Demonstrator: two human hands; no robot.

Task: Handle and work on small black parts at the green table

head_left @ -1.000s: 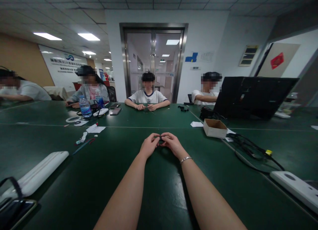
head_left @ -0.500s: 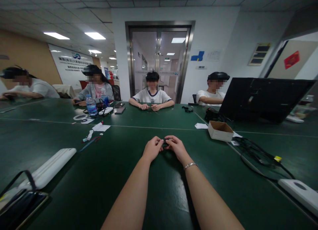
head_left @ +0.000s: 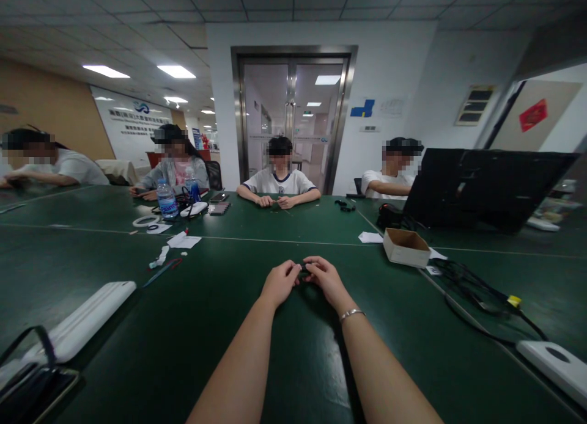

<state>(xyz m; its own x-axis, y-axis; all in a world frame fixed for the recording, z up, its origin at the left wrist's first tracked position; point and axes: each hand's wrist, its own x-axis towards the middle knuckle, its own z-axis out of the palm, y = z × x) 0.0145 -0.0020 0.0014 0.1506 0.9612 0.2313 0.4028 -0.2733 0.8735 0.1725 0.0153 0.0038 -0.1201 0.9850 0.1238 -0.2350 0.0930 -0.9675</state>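
Between my fingertips is a small dark object [head_left: 304, 267], too small and too covered for its kind to show. My left hand [head_left: 280, 282] pinches it from the left with thumb and fingers. From the other side my right hand [head_left: 326, 278], with a silver bracelet [head_left: 352, 313] at the wrist, grips it too. Both hands are close together, low over the green table [head_left: 316, 363]. Fingers hide most of the object.
On the right stand an open cardboard box [head_left: 406, 257], black cables [head_left: 477, 289], a white power strip [head_left: 557, 363] and a monitor [head_left: 486, 189]. A white power bank-like case [head_left: 87, 320] and a phone [head_left: 41, 393] lie left. Across sit several people, beside a water bottle [head_left: 167, 199].
The whole view has shifted slightly, so the table and people appear a little lower. My hands keep the same pinch on the small dark object.
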